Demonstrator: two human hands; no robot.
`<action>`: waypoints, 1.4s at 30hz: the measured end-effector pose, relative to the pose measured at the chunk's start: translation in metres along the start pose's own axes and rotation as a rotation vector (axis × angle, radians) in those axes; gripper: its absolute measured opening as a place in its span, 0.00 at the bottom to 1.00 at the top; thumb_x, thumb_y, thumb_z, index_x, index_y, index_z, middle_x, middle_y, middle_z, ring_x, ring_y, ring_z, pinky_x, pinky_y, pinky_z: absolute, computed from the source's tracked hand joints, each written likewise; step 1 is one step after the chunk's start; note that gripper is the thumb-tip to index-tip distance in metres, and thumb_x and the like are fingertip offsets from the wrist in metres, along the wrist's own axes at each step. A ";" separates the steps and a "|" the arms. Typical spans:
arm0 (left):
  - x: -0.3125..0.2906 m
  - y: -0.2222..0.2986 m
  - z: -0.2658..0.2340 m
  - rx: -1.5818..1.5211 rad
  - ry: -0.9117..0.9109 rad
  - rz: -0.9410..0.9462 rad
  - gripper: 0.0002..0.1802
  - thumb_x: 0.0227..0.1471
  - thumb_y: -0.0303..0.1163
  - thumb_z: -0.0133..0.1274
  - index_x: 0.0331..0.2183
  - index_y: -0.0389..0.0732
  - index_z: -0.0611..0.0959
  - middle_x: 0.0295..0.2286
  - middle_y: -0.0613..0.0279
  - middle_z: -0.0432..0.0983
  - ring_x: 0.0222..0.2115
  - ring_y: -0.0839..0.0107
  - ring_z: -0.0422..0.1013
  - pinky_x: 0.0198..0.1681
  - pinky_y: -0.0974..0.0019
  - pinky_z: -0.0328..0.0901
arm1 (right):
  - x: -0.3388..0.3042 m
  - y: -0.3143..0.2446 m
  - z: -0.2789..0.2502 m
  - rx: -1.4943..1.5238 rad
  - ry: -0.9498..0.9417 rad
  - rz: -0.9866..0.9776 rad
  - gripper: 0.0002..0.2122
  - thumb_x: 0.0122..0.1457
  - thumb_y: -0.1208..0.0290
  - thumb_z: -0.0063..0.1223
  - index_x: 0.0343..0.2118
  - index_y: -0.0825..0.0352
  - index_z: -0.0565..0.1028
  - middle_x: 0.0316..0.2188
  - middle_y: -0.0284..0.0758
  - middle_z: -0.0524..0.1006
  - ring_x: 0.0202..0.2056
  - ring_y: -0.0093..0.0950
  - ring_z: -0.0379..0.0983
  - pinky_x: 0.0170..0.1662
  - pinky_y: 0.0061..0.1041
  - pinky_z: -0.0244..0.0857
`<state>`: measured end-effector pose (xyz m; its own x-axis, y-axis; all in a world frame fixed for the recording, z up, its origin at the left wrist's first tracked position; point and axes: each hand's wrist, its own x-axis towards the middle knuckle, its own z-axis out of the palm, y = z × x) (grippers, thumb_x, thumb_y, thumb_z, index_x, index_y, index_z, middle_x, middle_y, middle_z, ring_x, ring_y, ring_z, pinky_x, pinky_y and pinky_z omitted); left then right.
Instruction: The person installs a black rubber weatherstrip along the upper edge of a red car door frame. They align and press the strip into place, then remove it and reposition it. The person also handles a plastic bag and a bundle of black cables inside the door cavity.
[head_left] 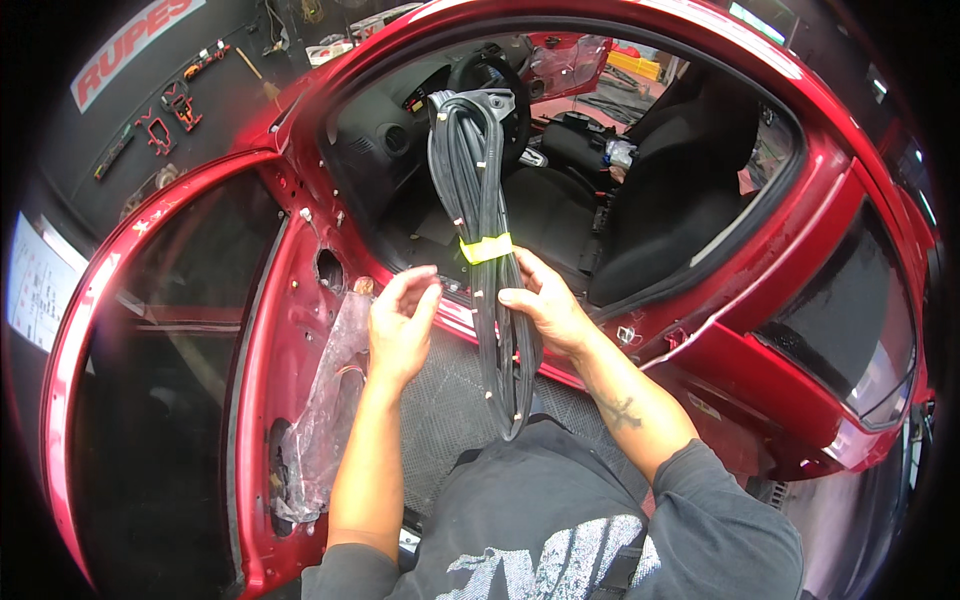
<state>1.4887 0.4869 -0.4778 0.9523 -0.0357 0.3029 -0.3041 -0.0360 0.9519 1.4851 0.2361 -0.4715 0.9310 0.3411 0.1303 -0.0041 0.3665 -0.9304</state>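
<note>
A long looped bundle of black rubber seal strip [468, 170] hangs in front of me, running from near the steering wheel down to my shirt. Small pale clips dot its length, and a band of bright yellow tape [486, 249] wraps its middle. My right hand [552, 308] is closed around the bundle just below the tape, thumb in front and the other fingers partly hidden behind it. To the left of the strip, my left hand [402, 325] is held up with fingers loosely curved and apart from the thumb. Nothing is in it, and it does not touch the bundle.
A red car door [262, 380] stands open on the left, its inner panel bare with torn plastic film [325, 430]. Beyond the bundle are the car's steering wheel [515, 75] and black front seat [670, 190]. Grey textured matting [440, 400] lies underfoot.
</note>
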 end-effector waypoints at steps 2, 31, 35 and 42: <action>0.000 0.020 0.012 -0.019 -0.017 0.015 0.22 0.65 0.26 0.65 0.59 0.36 0.84 0.50 0.55 0.86 0.49 0.70 0.83 0.54 0.65 0.76 | -0.015 -0.010 0.013 0.067 -0.001 -0.031 0.34 0.67 0.71 0.66 0.74 0.68 0.64 0.59 0.37 0.79 0.56 0.27 0.81 0.62 0.33 0.78; -0.119 0.124 0.270 -0.750 -0.433 -0.315 0.16 0.72 0.34 0.59 0.55 0.37 0.84 0.51 0.59 0.85 0.51 0.65 0.81 0.58 0.55 0.74 | -0.302 -0.140 -0.097 -0.087 0.094 -0.139 0.39 0.64 0.70 0.69 0.76 0.73 0.62 0.64 0.39 0.77 0.64 0.26 0.73 0.69 0.32 0.67; -0.144 0.134 0.295 -0.853 -0.487 -0.378 0.14 0.70 0.33 0.62 0.54 0.39 0.85 0.50 0.60 0.85 0.50 0.66 0.81 0.59 0.53 0.74 | -0.340 -0.152 -0.103 -0.131 0.112 -0.165 0.39 0.63 0.70 0.71 0.75 0.74 0.64 0.63 0.40 0.78 0.63 0.26 0.74 0.68 0.32 0.68; -0.159 0.131 0.309 -0.835 -0.446 -0.398 0.13 0.70 0.33 0.62 0.53 0.40 0.85 0.49 0.63 0.85 0.48 0.67 0.80 0.59 0.56 0.73 | -0.366 -0.140 -0.101 -0.199 0.242 -0.235 0.41 0.58 0.69 0.74 0.73 0.74 0.65 0.60 0.40 0.80 0.59 0.27 0.77 0.65 0.31 0.70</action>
<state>1.2905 0.1797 -0.4147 0.8334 -0.5474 0.0763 0.3072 0.5736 0.7593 1.1822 -0.0275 -0.4237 0.9574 0.0454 0.2850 0.2680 0.2271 -0.9363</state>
